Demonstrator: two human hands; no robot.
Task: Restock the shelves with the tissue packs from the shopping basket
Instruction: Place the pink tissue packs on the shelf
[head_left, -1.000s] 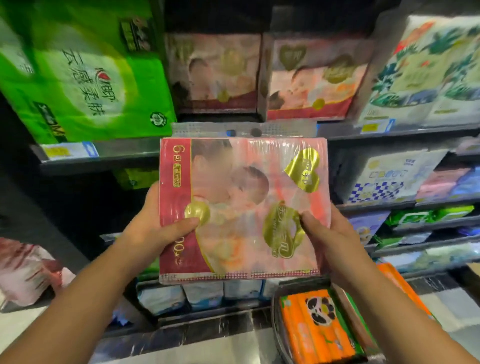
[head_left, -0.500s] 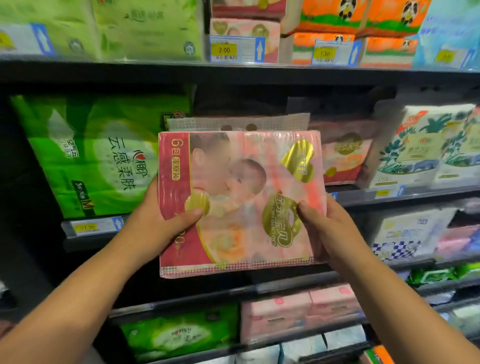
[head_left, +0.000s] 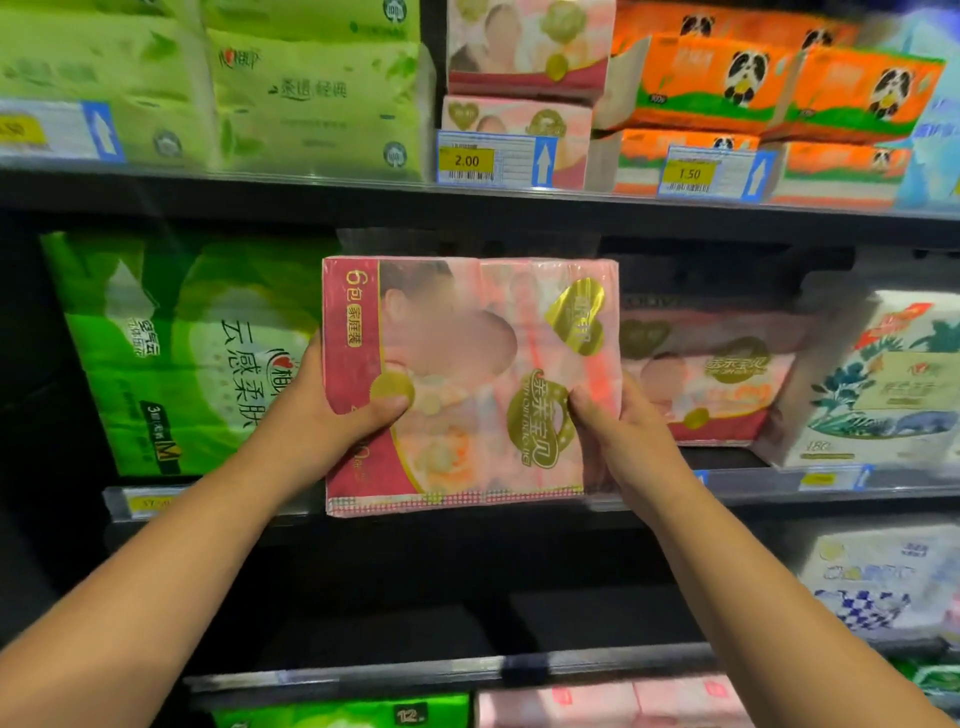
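The left hand (head_left: 332, 415) is closed on the left edge of the pink tissue pack (head_left: 467, 374), with the thumb laid flat on the printed front, and the right hand (head_left: 623, 447) grips the lower right corner in the same manner. The pack is held upright in the air, in front of the dark gap on the middle shelf (head_left: 753, 491), and its bottom edge hangs lower than the front rail of this shelf. From here the pack can probably be caught on the rail if it is pushed forward without being lifted first. The wrap looks smooth and shiny, so a slip from the thumbs is also possible, because only the lower half is held. If the gap is entered at an angle, the matching pink pack (head_left: 717, 374) just beside it on the right may be pushed back or tipped. One pack is carried, by two hands. On the middle shelf one large green pack (head_left: 176, 353), one matching pink pack and one white pack (head_left: 883, 384) are counted. On the upper shelf (head_left: 337, 182) two small pink packs (head_left: 519, 52) are stacked, at least four orange panda packs (head_left: 727, 78) are seen, and two price tags (head_left: 467, 161) can be read. The shopping basket is not in view.
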